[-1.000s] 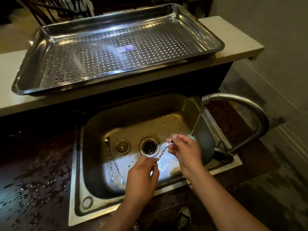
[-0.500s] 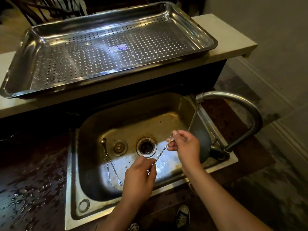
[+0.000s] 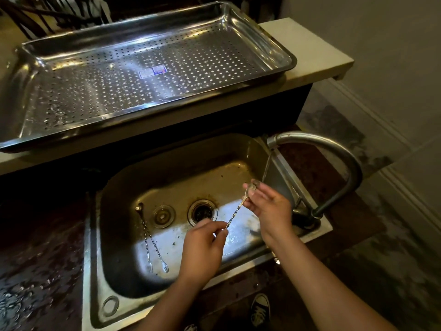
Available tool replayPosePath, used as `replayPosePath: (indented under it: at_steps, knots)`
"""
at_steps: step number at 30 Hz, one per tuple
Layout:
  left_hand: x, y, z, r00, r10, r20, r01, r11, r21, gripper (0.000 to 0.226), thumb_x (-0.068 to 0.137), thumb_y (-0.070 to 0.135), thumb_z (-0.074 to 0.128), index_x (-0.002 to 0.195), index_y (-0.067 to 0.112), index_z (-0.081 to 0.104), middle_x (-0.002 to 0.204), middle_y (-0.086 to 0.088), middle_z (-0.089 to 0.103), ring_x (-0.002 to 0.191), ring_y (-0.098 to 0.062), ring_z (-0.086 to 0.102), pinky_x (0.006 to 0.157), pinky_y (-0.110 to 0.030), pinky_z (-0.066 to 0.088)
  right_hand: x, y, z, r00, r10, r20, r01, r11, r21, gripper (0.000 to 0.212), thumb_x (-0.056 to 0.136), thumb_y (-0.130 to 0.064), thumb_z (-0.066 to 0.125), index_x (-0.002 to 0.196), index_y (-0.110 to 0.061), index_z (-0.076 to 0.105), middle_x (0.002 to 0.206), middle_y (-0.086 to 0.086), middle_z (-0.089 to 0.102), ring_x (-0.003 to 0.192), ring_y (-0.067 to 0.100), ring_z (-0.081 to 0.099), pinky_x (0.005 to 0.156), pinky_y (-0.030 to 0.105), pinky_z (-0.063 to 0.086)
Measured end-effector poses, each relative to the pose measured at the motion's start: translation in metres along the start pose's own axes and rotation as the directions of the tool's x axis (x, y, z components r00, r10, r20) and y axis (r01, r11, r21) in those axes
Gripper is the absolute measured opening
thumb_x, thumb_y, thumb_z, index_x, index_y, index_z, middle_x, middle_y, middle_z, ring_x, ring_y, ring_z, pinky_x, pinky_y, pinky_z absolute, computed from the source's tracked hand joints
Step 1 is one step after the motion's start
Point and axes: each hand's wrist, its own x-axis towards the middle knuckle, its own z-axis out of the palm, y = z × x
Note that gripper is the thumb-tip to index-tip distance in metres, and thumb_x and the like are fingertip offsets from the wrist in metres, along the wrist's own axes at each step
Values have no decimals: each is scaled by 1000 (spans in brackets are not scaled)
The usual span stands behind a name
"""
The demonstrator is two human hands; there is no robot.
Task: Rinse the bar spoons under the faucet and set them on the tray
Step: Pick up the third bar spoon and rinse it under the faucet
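Two spoons lie at the left of the sink, waiting their turn I'd guess; left hand pinches the low end of a third spoon; right hand pinches its bowl end right at the thin stream from the faucet; so we're mid-rinse on this one; next it wants a careful lift up to the tray on the bench behind; the tray's sticker is too small to read.
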Motion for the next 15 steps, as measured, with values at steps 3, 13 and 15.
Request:
replayPosePath:
  at_steps: [3, 13, 15]
  knots:
    - [0, 2, 5, 1000, -3, 10, 3, 1000, -1, 15, 83, 6, 70, 89, 19, 76, 73, 15, 60, 71, 3, 56, 62, -5, 35, 1, -1, -6, 999, 5, -43, -5, 1000, -5, 21, 89, 3, 66, 108, -4, 67, 97, 9, 78, 81, 19, 72, 64, 24, 59]
    - [10, 16, 23, 1000, 26, 14, -27, 996, 79, 13, 85, 9, 67, 91, 18, 75, 77, 10, 59, 68, -4, 55, 63, -9, 36, 21, -13, -14, 995, 6, -96, -9, 999, -38, 5, 91, -9, 68, 92, -4, 68, 80, 11, 77, 59, 13, 66, 57, 23, 58]
    - [14, 19, 26, 999, 46, 19, -48, 993, 105, 12, 86, 10, 66, 91, 18, 74, 77, 9, 58, 65, -3, 53, 63, -10, 35, 25, -13, -14, 990, 28, -135, -32, 999, -31, 8, 93, -13, 67, 86, -8, 67, 71, 8, 75, 56, 12, 66, 52, 21, 55]
